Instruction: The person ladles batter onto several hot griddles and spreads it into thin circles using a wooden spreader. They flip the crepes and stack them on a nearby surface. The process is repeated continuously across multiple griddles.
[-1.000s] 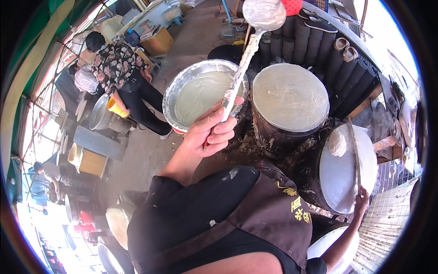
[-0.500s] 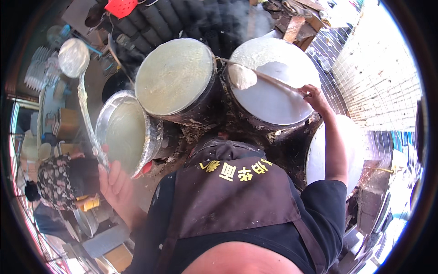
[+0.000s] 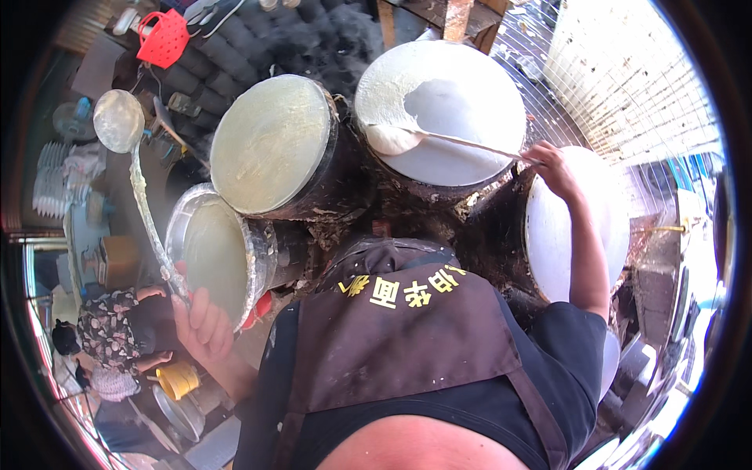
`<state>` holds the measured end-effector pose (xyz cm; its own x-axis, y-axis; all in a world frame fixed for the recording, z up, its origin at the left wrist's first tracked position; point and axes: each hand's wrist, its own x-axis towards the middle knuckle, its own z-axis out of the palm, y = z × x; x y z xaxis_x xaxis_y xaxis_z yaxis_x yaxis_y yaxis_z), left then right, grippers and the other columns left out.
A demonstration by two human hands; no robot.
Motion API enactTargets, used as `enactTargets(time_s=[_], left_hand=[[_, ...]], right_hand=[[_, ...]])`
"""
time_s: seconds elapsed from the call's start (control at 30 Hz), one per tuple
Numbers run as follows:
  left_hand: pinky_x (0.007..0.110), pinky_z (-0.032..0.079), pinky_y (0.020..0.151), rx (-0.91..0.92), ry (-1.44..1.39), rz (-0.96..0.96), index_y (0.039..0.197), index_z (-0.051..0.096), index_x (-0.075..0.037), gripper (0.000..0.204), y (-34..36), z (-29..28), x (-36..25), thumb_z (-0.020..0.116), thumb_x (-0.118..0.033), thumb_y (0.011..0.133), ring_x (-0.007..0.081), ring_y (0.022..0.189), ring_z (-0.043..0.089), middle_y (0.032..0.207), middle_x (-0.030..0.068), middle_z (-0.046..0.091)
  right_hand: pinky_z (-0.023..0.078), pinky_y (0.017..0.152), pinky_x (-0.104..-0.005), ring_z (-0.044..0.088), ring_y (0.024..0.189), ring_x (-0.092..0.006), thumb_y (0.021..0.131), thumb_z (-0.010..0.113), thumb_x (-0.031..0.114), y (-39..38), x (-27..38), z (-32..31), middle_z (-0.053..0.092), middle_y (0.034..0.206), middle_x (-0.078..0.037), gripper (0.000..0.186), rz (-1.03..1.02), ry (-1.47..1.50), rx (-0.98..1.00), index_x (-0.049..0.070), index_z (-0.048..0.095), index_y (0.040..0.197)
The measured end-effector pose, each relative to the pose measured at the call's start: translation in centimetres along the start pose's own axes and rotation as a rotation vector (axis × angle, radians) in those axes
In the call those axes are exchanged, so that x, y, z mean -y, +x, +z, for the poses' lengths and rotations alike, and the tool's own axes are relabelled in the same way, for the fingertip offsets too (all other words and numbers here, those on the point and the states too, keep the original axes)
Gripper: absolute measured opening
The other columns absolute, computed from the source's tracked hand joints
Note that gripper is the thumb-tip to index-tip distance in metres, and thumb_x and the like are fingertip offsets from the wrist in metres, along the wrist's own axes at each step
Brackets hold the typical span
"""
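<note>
My left hand is closed round the handle of a long, batter-streaked ladle, its round bowl raised beyond a metal basin of pale batter. In my right hand is the thin handle of a batter spreader. Its rounded, coated head presses on the left edge of a round griddle. White batter covers that griddle's far and left part; the rest shows smooth grey-white metal. Beside it, a second griddle carries a full thin sheet of batter.
The griddles top dark drums standing close together. Another pale round griddle lies under my right forearm. A wire mesh rises at the right. At far left are a red basket, a yellow bucket and another person. Steam drifts at the back.
The spreader's head has swept left and nearer along the griddle's edge, and batter now reaches further round the left side. The view has shifted somewhat. Both hands keep their hold.
</note>
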<state>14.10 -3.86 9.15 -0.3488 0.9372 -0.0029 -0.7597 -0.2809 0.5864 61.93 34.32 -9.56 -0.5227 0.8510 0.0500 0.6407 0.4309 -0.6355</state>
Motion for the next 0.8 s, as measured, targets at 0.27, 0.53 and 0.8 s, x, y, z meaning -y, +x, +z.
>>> enactTargets(time_s=[0.27,0.53,0.8], left_hand=[[0.025,0.033,0.028,0.090,-0.051,-0.183,0.151,0.010,-0.020,0.050,2.1,-4.0,-3.5,0.026,-0.034,0.105,0.0112,0.040,0.032,0.070,0.0021,0.038],[0.024,0.032,0.027,0.239,-0.083,-0.293,0.152,0.001,-0.021,0.055,4.9,-8.4,-9.0,0.027,-0.034,0.105,0.0096,0.040,0.030,0.071,0.0030,0.038],[0.018,0.031,0.029,0.379,-0.121,-0.516,0.152,-0.003,-0.020,0.059,8.5,-11.7,-10.0,0.032,-0.025,0.105,0.0055,0.040,0.030,0.068,0.0032,0.036]], right_hand=[[0.052,0.066,-0.0258,0.060,0.075,-0.0130,0.088,0.054,-0.003,-9.1,9.6,5.6,0.062,0.088,-0.006,0.049,0.425,0.727,-0.195,0.009,0.048,0.135],[0.047,0.047,-0.0273,0.052,0.054,-0.0107,0.094,0.051,0.011,2.8,24.1,28.7,0.058,0.075,-0.005,0.048,0.435,0.702,-0.215,0.015,0.043,0.140],[0.051,0.074,-0.0442,0.065,0.080,-0.0369,0.091,0.053,0.018,-6.3,25.4,27.2,0.066,0.090,-0.023,0.042,0.687,0.609,-0.316,0.013,0.050,0.133]])
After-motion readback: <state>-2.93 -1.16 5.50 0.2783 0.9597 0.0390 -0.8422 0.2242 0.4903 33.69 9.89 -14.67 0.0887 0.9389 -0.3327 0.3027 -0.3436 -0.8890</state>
